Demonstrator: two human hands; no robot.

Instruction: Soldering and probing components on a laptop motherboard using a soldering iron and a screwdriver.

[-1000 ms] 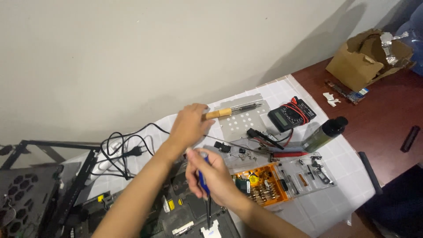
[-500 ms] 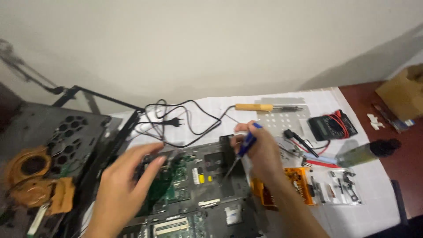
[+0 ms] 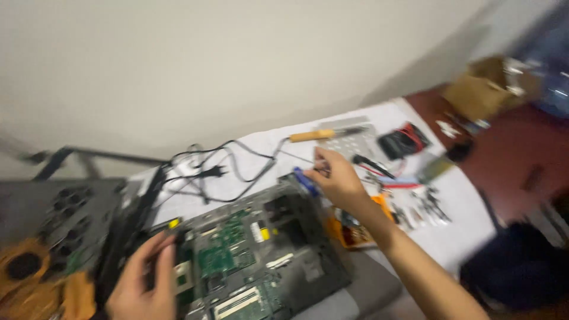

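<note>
Head view, screwdriver (image 3: pixel 305 179) between right fingers (image 3: pixel 323 163)

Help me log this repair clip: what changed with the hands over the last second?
The left hand let go of the wooden-handled soldering iron, now lying on the white sheet, and came down to the left edge of the opened laptop board. The right hand kept its grip on the blue-handled screwdriver. The meter stayed put.

circuit board (image 3: pixel 237 255) on table (image 3: pixel 456 243), cables (image 3: pixel 219 169) behind, multimeter (image 3: pixel 403 141) right
</note>
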